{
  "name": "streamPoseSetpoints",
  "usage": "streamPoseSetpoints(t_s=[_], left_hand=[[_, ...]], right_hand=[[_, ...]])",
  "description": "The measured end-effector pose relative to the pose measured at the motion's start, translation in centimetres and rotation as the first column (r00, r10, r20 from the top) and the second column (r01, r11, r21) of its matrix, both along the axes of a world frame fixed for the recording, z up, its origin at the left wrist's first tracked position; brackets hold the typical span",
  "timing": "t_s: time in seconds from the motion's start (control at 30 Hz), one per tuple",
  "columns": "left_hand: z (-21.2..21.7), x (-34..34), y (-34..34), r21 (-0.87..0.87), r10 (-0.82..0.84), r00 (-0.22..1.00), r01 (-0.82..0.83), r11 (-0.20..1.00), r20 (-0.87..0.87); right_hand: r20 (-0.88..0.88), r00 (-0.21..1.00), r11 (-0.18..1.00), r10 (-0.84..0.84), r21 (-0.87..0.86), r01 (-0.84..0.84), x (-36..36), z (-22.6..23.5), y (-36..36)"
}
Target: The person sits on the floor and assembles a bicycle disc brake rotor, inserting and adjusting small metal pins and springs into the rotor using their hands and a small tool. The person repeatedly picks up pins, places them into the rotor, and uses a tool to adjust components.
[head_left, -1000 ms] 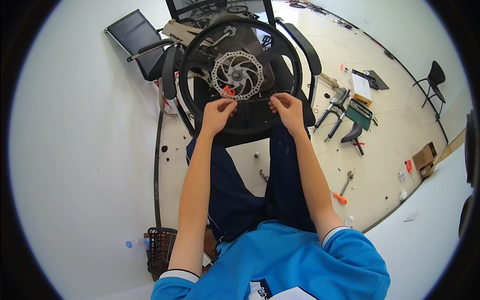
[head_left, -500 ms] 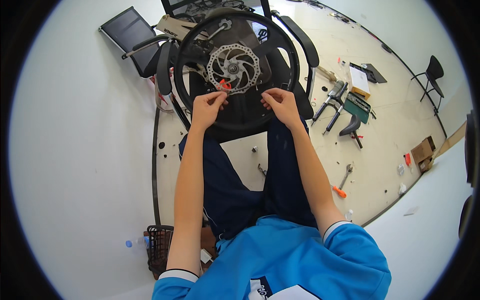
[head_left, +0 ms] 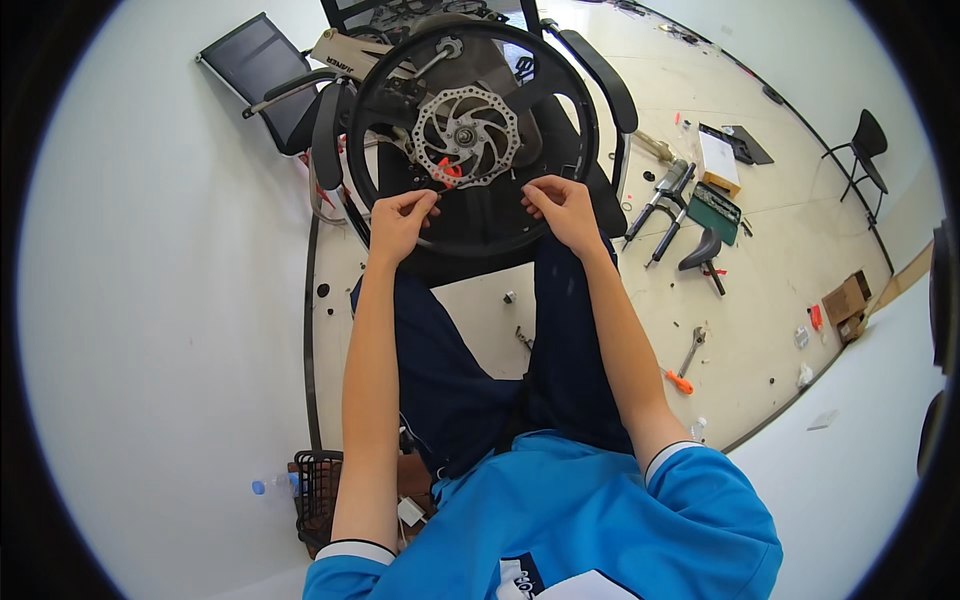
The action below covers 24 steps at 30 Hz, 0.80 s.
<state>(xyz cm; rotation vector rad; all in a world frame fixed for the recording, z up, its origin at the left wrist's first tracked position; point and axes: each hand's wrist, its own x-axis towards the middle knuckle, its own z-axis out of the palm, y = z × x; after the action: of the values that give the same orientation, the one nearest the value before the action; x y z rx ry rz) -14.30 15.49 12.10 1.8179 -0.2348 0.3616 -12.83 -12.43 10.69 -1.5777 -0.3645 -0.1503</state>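
Observation:
A black wheel (head_left: pixel 368 100) lies on the black seat of an office chair in front of me. A silver brake disc (head_left: pixel 500 118) sits at its hub, and a small orange-red piece (head_left: pixel 449 173) shows near the disc's lower edge. My left hand (head_left: pixel 400 222) is over the wheel's near left rim, thumb and fingers pinched; a thin dark sliver shows at the fingertips, too small to name. Over the near right rim, my right hand (head_left: pixel 562 212) has its thumb and fingers pressed together. Whatever it pinches, if anything, is hidden.
Chair armrests (head_left: pixel 328 135) flank the wheel, with a pale bike frame (head_left: pixel 350 55) behind it. On the floor at right lie a suspension fork (head_left: pixel 662 212), a saddle (head_left: pixel 702 252), an adjustable wrench (head_left: pixel 692 350) and an orange-handled screwdriver (head_left: pixel 680 383). A black basket (head_left: pixel 318 495) stands lower left.
My left hand has drawn back leftward from the disc and slightly toward me, baring more of the orange-red piece. The right hand stays where it was.

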Motion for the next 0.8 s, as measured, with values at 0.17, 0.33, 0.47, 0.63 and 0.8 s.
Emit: streamPoseSetpoints(t_s=[0.17,0.33,0.47,0.63,0.8], left_hand=[[-0.3,-0.3,-0.1,0.001,0.006,0.999,-0.006,1.0,-0.048],[-0.1,-0.3,-0.1,0.015,-0.007,0.999,0.008,1.0,-0.032],[-0.5,-0.2,0.7,0.004,-0.003,0.999,0.003,1.0,-0.034],[-0.6,-0.4,1.6,-0.013,0.002,1.0,-0.003,1.0,-0.028],[-0.6,-0.5,1.7,-0.013,-0.023,0.999,0.022,1.0,-0.033]], right_hand=[[0.003,1.0,1.0,0.009,-0.002,-0.009,0.1,-0.1,0.0],[0.008,1.0,1.0,0.004,-0.012,-0.004,0.0,0.0,-0.1],[0.007,1.0,1.0,-0.003,0.007,0.003,0.1,-0.1,0.0],[0.005,1.0,1.0,0.003,-0.016,-0.003,0.0,0.0,0.0],[0.01,1.0,1.0,-0.002,-0.024,0.003,-0.1,0.1,0.0]])
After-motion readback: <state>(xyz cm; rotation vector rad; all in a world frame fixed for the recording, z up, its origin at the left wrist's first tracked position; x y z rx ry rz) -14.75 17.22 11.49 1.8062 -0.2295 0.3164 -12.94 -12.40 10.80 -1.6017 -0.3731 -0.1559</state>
